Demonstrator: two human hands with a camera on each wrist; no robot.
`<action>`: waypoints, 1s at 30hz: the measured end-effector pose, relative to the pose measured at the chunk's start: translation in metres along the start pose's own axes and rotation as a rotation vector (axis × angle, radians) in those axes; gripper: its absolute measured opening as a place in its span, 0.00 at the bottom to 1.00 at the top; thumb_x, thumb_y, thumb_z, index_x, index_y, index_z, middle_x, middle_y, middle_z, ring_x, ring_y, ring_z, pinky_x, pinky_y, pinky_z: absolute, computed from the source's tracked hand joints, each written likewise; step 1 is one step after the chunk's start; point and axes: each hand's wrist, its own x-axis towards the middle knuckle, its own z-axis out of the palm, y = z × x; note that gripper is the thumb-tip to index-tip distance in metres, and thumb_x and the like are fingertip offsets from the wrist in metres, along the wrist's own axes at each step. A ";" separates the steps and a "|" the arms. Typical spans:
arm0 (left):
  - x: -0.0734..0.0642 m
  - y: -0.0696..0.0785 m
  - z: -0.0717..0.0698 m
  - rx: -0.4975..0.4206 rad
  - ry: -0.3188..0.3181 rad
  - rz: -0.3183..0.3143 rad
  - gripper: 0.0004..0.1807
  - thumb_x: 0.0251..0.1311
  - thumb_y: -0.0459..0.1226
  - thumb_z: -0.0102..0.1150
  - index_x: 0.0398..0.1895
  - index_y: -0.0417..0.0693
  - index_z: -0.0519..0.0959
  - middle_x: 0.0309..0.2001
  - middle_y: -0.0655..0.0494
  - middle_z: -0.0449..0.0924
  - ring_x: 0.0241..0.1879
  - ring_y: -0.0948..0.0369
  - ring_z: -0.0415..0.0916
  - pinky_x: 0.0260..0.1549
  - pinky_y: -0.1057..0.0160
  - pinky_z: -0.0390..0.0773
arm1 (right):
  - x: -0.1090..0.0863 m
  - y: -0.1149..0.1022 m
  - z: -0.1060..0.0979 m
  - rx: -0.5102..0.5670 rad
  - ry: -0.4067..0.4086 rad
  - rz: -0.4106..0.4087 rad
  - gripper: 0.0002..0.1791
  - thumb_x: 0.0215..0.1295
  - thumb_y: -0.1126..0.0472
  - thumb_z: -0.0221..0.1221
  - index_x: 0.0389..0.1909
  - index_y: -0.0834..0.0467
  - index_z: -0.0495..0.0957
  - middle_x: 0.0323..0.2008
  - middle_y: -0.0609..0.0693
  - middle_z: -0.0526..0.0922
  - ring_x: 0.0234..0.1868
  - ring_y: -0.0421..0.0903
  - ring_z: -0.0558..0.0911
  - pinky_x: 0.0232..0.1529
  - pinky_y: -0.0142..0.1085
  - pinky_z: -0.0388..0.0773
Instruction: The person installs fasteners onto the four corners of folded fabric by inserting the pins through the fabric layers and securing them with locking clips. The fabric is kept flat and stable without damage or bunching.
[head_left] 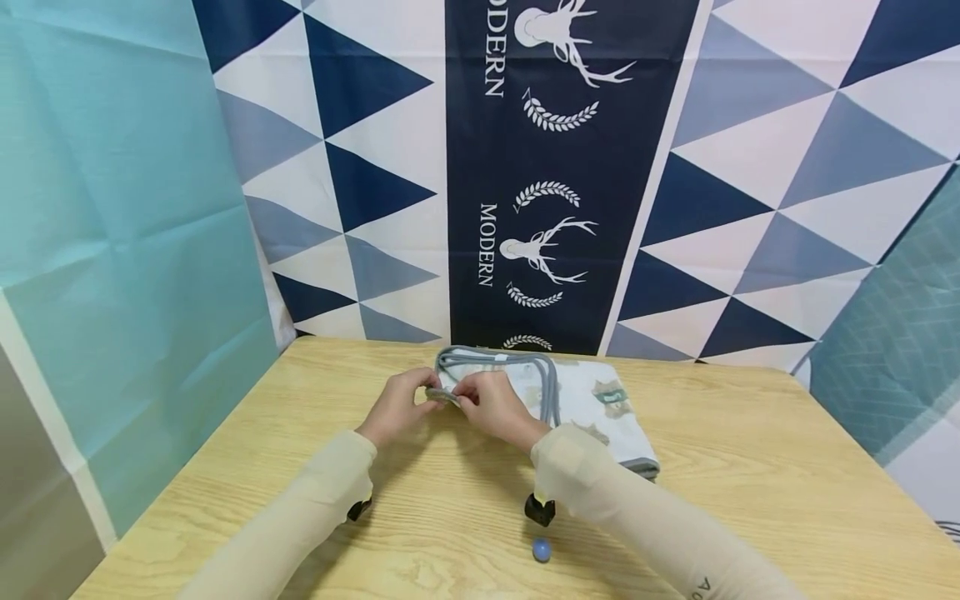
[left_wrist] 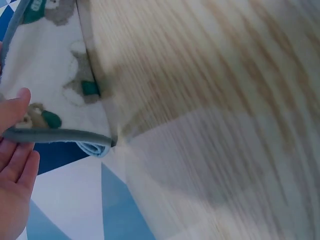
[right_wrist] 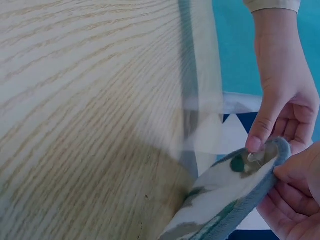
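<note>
A folded white blanket (head_left: 588, 396) with a bear pattern and grey trim lies at the back of the table. My left hand (head_left: 397, 407) pinches a corner of it, thumb on the printed face and fingers beneath, as the left wrist view shows. Close beside it, my right hand (head_left: 495, 404) holds the grey-trimmed edge (right_wrist: 267, 182) between thumb and fingers. The held corner is lifted toward me in the right wrist view, while the rest of the blanket stays on the table. My right hand and forearm cover part of the blanket in the head view.
On the wooden table (head_left: 720, 467), a small blue ball (head_left: 542, 549) sits near the front, by the right forearm. A black wrist camera (head_left: 540, 508) shows under the right sleeve. Patterned cloth (head_left: 375, 167) hangs behind the table's back edge.
</note>
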 end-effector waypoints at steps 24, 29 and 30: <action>0.000 0.004 0.000 -0.021 0.033 -0.018 0.11 0.51 0.22 0.63 0.34 0.44 0.78 0.33 0.51 0.84 0.35 0.59 0.79 0.42 0.52 0.81 | -0.006 -0.002 0.004 -0.010 -0.010 -0.029 0.06 0.58 0.69 0.61 0.31 0.60 0.86 0.27 0.51 0.87 0.26 0.39 0.83 0.28 0.23 0.76; -0.001 0.004 0.001 -0.028 0.023 0.005 0.10 0.52 0.23 0.62 0.35 0.43 0.79 0.33 0.51 0.81 0.34 0.60 0.76 0.41 0.52 0.80 | -0.011 -0.001 -0.004 -0.006 -0.006 -0.034 0.05 0.58 0.69 0.62 0.32 0.61 0.85 0.28 0.52 0.87 0.27 0.40 0.83 0.29 0.23 0.77; -0.001 0.004 0.001 -0.027 0.022 0.009 0.10 0.52 0.23 0.62 0.35 0.43 0.79 0.32 0.51 0.80 0.34 0.60 0.76 0.41 0.52 0.80 | -0.013 -0.001 -0.006 -0.004 -0.009 -0.034 0.05 0.58 0.69 0.62 0.33 0.61 0.85 0.28 0.52 0.87 0.28 0.40 0.83 0.29 0.23 0.77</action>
